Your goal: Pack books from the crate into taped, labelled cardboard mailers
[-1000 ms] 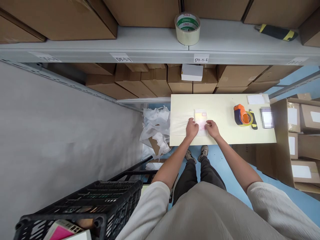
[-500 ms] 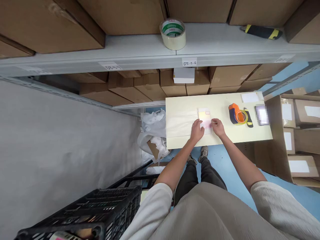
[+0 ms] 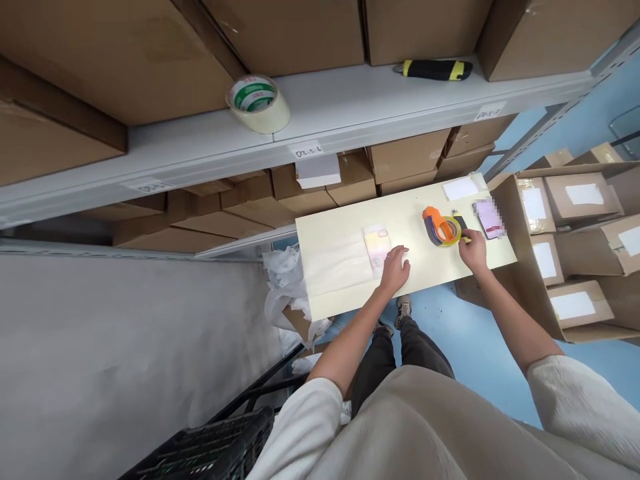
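From the head view, our left hand (image 3: pixel 397 267) lay open at the lower right of the packet (image 3: pixel 376 247), mid-frame, apparently steadying it on the worktop (image 3: pixel 410 212). Right of centre, our right hand (image 3: pixel 473 250) neared the tape dispenser (image 3: pixel 434 219) and knife (image 3: pixel 461 219), seemingly placed within reach; its grip we couldn't tell.

1. We look through one camera worn on the person's head, facing forward and steeply down.
2. Nearest to us, the shirt (image 3: pixel 400 427) spreads along the bottom edge; the left hand (image 3: pixel 395 269) and right hand (image 3: pixel 473 252) lie farther off, at the table (image 3: pixel 430 264).
3. Across the top we face the shelf (image 3: pixel 350 97) at close range, its edge climbing rightward, so our view sits tilted.
4. Our field is wide, reaching from the grey wall (image 3: pixel 110 347) on the left to the large carton (image 3: pixel 529 273) on the right.
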{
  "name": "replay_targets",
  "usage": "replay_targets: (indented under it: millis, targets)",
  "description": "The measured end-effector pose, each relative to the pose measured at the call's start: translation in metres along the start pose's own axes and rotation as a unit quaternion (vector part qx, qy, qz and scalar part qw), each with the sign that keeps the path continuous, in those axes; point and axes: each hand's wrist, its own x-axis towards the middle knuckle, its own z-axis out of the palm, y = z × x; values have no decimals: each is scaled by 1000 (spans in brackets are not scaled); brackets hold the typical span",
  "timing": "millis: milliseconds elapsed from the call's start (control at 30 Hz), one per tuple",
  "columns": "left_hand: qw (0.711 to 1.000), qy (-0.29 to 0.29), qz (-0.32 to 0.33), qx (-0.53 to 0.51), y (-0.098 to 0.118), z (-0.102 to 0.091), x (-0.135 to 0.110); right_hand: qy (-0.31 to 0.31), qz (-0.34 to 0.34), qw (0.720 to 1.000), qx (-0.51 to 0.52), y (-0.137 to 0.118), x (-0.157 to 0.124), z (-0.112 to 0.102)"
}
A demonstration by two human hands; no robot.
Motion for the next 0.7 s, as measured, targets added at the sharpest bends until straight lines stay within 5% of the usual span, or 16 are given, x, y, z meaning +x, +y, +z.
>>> replay_targets:
  millis: [200,433,567,700]
  targets:
    - [998,-52,11,16,29,23,16,-69,-23,989,-129,25,29,5]
    - [996,-74,6,43,36,30,17,-69,-17,989,-127,32,39,11]
    - [997,-71,5,40,31,22,14,-18,1,997,-78,21,40,-12]
    - [998,-47,6,31,19,1,10,54,1,998,42,-19,30,-43]
